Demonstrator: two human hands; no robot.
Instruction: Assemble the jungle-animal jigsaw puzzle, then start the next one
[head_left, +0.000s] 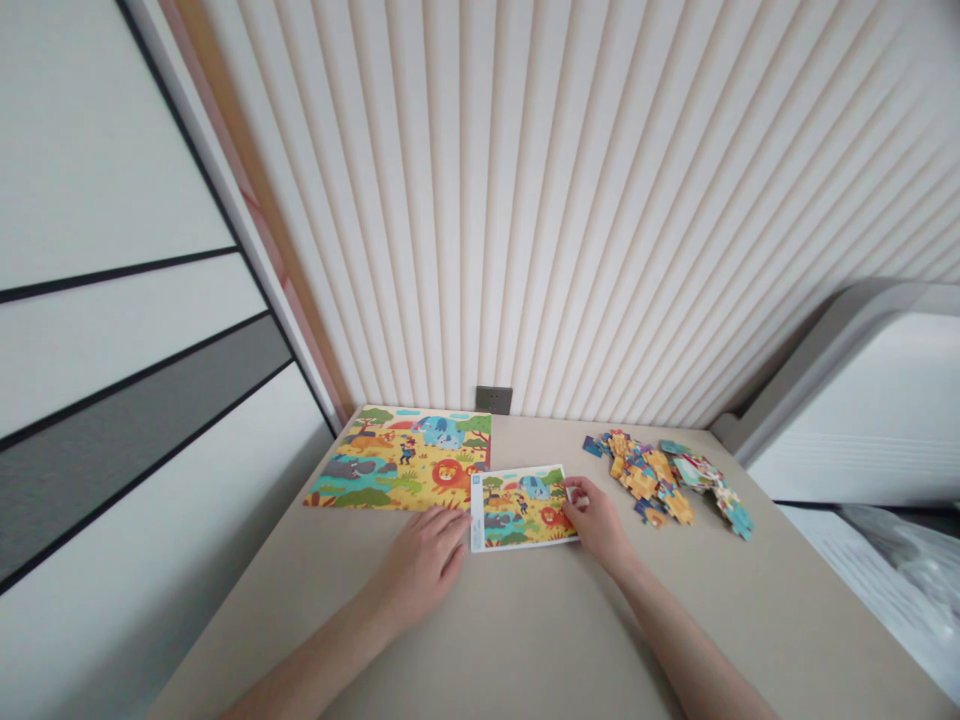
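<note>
A small white-bordered picture card with jungle animals lies at the middle of the table, its upper left corner by the larger picture sheet. My right hand pinches the card's right edge between thumb and fingers. My left hand rests palm down just left of the card, fingers stretched and holding nothing; its fingertips come close to the card's left edge. The larger sheet shows the same scene, with elephants, a lion and a hippo. To the right of my right hand, several loose jigsaw pieces lie in an overlapping heap.
The beige table meets a ribbed cream wall panel at the back, with a dark power socket low on it. White cabinet panels stand at the left. Clear plastic wrapping lies beyond the right table edge.
</note>
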